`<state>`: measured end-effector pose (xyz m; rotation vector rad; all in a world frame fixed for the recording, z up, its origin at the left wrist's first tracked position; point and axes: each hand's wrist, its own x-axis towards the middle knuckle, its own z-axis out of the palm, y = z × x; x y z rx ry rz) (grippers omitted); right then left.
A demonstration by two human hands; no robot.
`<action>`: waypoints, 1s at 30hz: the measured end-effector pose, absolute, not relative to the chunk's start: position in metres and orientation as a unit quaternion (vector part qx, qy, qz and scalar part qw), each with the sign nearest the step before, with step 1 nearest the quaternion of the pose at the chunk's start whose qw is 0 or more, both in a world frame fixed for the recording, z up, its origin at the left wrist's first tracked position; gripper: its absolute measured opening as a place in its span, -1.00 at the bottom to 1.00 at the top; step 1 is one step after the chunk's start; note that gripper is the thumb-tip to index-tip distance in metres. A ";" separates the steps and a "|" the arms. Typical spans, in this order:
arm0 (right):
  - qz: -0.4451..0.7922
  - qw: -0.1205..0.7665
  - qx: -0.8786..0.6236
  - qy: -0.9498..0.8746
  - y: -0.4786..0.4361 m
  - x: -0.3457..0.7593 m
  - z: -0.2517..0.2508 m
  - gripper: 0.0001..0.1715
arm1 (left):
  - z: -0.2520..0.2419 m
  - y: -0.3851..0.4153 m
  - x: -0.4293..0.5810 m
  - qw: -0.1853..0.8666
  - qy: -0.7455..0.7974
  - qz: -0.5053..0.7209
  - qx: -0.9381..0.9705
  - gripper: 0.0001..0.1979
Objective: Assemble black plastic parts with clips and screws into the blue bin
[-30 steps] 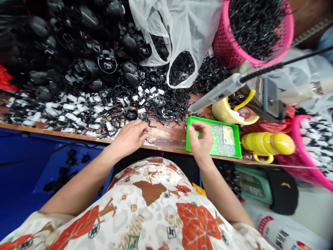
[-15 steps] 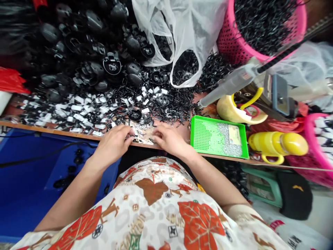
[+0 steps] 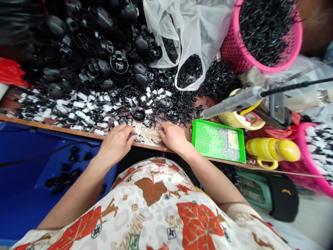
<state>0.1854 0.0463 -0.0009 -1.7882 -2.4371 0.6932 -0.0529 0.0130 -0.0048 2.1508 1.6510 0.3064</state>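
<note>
My left hand (image 3: 116, 141) rests at the table's front edge, thumb and fingers closed in a pinch. Whatever is between those fingertips is too small to make out. Across a short gap, my right hand (image 3: 173, 136) has its fingers curled together, and their tips are partly hidden. Thin whitish strips (image 3: 145, 135) lie scattered on the tabletop between both hands. Just behind them sit a round black part (image 3: 138, 115) and a small white piece (image 3: 148, 111). A heap of white and black pieces (image 3: 80, 106) spreads behind my left hand.
A green tray (image 3: 193, 139) of tiny clear pieces stands right of my right hand. An electric screwdriver (image 3: 231, 103) hangs above it, near a yellow bottle (image 3: 270, 149). Black round shells (image 3: 106, 19), a plastic bag (image 3: 200, 21) and a pink basket (image 3: 231, 45) fill the back. A blue bin (image 3: 20, 180) lies below left.
My right hand has shifted slightly right, and its fingers have curled in. My left hand stays pinched near the same spot. The view has shifted, and the screwdriver hangs at a flatter angle.
</note>
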 end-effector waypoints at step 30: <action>0.637 0.511 -0.467 -0.340 0.006 0.192 -0.010 -0.72 | -0.010 0.036 0.030 0.509 0.516 0.419 0.546 -0.80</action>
